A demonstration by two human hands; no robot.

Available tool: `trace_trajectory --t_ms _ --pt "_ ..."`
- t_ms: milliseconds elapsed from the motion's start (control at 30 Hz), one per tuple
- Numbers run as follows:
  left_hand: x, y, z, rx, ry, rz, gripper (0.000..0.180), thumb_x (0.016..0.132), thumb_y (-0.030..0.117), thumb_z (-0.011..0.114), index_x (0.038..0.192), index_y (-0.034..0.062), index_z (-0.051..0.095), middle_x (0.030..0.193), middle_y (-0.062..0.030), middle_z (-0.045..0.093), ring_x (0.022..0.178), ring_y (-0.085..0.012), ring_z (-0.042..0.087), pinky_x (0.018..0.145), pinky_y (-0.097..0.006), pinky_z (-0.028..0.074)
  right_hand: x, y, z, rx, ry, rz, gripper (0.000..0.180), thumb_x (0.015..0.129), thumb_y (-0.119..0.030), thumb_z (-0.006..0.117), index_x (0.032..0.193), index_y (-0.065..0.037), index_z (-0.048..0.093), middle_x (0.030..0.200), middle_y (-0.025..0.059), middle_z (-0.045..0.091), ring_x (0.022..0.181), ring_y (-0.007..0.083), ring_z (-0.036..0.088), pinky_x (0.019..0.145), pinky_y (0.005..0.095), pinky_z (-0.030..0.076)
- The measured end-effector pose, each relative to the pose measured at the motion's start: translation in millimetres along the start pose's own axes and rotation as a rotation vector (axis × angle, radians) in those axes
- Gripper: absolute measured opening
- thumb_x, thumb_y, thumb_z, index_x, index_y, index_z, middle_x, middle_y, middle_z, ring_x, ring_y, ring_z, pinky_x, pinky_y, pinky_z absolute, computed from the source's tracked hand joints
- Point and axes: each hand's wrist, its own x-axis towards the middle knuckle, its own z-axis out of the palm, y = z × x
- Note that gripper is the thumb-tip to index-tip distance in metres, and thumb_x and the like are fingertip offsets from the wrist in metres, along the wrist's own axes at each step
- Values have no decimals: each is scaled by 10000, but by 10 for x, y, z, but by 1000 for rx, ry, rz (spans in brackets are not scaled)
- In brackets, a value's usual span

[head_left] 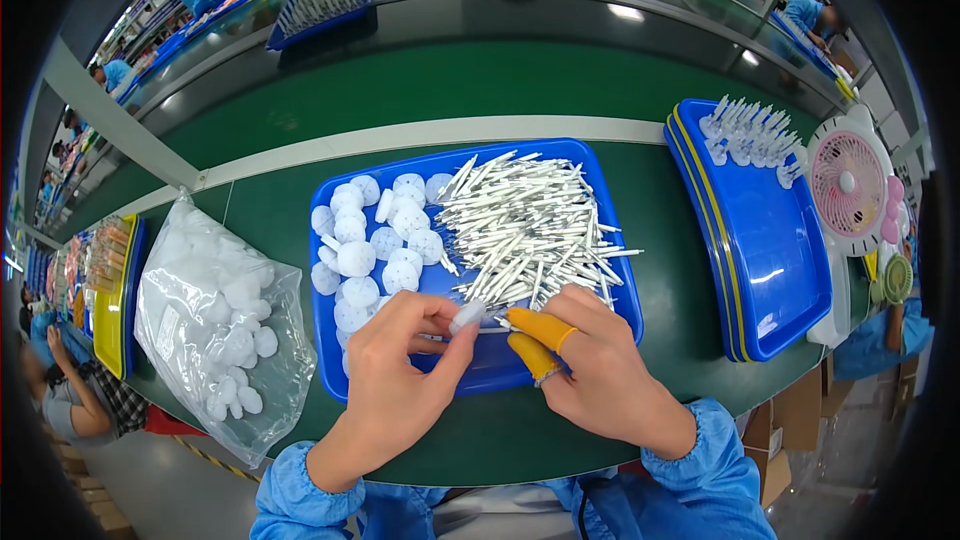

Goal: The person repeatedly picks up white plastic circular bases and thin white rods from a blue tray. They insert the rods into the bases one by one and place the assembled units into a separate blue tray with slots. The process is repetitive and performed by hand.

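Note:
My left hand [400, 365] pinches a small translucent white round piece [467, 317] between thumb and fingers. Close beside it, my right hand [605, 365], with yellow finger cots on thumb and forefinger, is closed on a thin white stick [503, 322] that is mostly hidden by the fingers. The two pieces are held near each other; I cannot tell whether they touch. Both hands are over the front of a blue tray [590, 155]. Several white round caps [357, 259] lie in its left half, and a heap of thin white pen-like sticks [520, 225] fills its right half.
A clear plastic bag [190, 315] of white caps lies at left, next to a yellow tray [110, 335]. At right, stacked blue trays [785, 285] hold upright clear-based pieces [750, 135] beside a pink-and-white fan [848, 185]. Behind runs a green belt [430, 85]; co-workers sit beyond.

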Motion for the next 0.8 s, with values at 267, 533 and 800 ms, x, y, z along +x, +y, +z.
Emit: trace_trajectory --t_ms 267,533,800 --pt "9 -3 -5 -58 -37 -13 164 932 -67 740 1065 -46 648 1002 -73 706 889 -147 757 723 -255 613 -31 -7 36 -7 -44 -61 375 617 34 779 979 109 721 974 164 586 912 342 579 782 459 463" --pt "-13 -7 25 18 -52 39 161 886 -44 784 1009 -24 683 931 -121 679 857 -206 748 746 -336 670 9 -4 27 -1 -51 27 410 635 58 764 1039 100 710 988 160 594 944 352 589 839 458 482" --pt "-54 -20 91 101 -2 169 187 849 -45 781 1008 -28 685 904 -137 663 761 -252 736 710 -338 642 -49 -75 154 85 18 49 435 651 74 735 1084 99 702 985 176 619 913 361 600 785 460 505"
